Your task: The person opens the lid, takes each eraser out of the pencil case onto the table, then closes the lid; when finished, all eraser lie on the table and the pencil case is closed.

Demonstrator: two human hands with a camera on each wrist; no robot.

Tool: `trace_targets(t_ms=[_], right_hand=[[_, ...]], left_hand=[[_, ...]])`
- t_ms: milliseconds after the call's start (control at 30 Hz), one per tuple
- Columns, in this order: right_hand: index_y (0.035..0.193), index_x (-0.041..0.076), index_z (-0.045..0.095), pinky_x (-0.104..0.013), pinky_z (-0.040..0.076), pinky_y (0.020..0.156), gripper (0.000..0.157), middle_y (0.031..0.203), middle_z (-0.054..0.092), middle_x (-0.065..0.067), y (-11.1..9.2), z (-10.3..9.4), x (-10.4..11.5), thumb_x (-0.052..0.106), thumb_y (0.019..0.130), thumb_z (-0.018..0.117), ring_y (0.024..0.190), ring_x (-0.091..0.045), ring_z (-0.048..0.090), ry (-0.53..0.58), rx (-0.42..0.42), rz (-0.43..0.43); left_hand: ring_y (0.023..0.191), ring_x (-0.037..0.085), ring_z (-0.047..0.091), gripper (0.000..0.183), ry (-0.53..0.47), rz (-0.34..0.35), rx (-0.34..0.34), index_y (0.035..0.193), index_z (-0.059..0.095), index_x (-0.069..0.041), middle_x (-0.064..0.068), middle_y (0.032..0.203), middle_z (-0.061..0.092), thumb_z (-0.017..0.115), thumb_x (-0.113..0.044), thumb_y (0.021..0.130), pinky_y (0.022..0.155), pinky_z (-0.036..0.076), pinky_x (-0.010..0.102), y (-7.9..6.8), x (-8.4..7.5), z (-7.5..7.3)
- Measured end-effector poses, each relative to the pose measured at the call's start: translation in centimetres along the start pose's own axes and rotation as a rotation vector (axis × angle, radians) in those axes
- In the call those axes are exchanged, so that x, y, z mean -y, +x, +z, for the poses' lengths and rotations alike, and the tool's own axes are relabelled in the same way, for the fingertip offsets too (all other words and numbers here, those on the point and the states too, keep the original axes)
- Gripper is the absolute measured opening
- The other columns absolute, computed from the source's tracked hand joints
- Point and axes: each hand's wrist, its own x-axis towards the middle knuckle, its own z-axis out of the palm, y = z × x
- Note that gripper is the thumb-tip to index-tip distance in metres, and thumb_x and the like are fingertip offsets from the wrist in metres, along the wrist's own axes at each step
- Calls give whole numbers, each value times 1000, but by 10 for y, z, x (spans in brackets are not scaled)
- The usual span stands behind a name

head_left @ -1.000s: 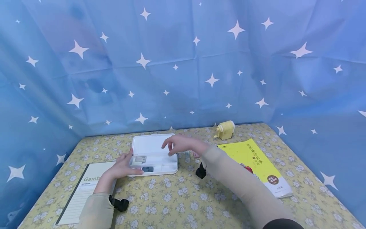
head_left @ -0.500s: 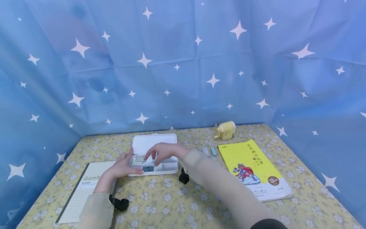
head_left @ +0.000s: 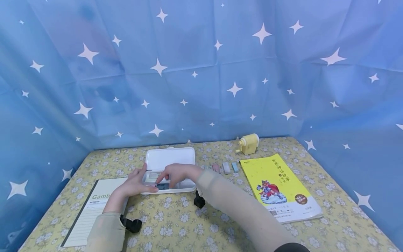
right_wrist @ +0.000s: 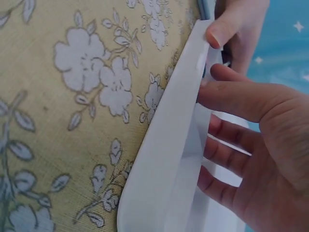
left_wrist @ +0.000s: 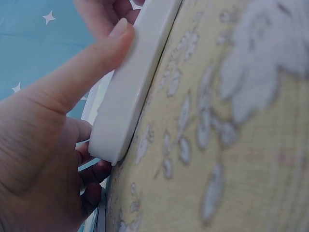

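Note:
A white pencil case [head_left: 171, 156] lies open on the table, its lid laid back. My left hand [head_left: 133, 182] holds its left end; in the left wrist view the thumb presses the case's outer wall [left_wrist: 133, 77] while the other fingers reach round the end. My right hand [head_left: 181, 172] dips into the case. Its index finger and thumb stand at either end of a small dark grey block [head_left: 162, 187], and the remaining fingers hang over the compartments in the right wrist view. A pale flat rectangular piece [head_left: 153, 175] lies in the case's left part.
Right of the case lie a pink [head_left: 216, 168], a whitish [head_left: 226, 168] and a blue eraser-like block [head_left: 235, 167]. A yellow pencil sharpener [head_left: 249, 144] stands behind them. A yellow book [head_left: 277, 185] lies at right, a notebook [head_left: 91, 213] at left, partly under my left arm.
My right hand has come left and down from over the case's right side to the dark grey block, uncovering the small blocks and the book's picture. My left hand has stayed in place.

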Motion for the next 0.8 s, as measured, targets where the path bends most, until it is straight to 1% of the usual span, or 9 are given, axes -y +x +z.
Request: trace_targets(t_ms=[167, 367, 567, 800], right_hand=[[132, 29, 63, -21, 36, 52, 57, 100, 51, 4, 0, 2, -1, -3, 85, 69, 74, -10, 41, -46, 17, -22], [132, 28, 63, -21, 36, 52, 55, 98, 52, 3, 1, 2, -1, -2, 85, 69, 75, -11, 42, -82, 10, -43], [130, 27, 65, -20, 37, 55, 52, 99, 53, 3, 1, 1, 1, 1, 85, 72, 79, -10, 43, -126, -6, -63], [128, 26, 65, -20, 37, 55, 49, 100, 54, 1, -1, 0, 5, 2, 86, 72, 76, -11, 44, -159, -8, -69]], left_hand=[[132, 52, 20, 128, -2, -1, -7, 155, 0, -2, 31, 146, 22, 82, -53, 71, 97, 32, 67, 1, 0, 0], [129, 49, 25, 128, -2, -2, -17, 155, 2, -1, 31, 144, 26, 82, -53, 70, 97, 33, 66, 0, -1, 1], [131, 50, 23, 128, -6, -5, -15, 155, 2, -1, 31, 145, 25, 83, -53, 70, 97, 32, 68, 0, -2, 1], [131, 51, 22, 128, -2, -4, -14, 155, 2, -1, 31, 145, 24, 83, -53, 70, 97, 31, 68, 1, -1, 1]])
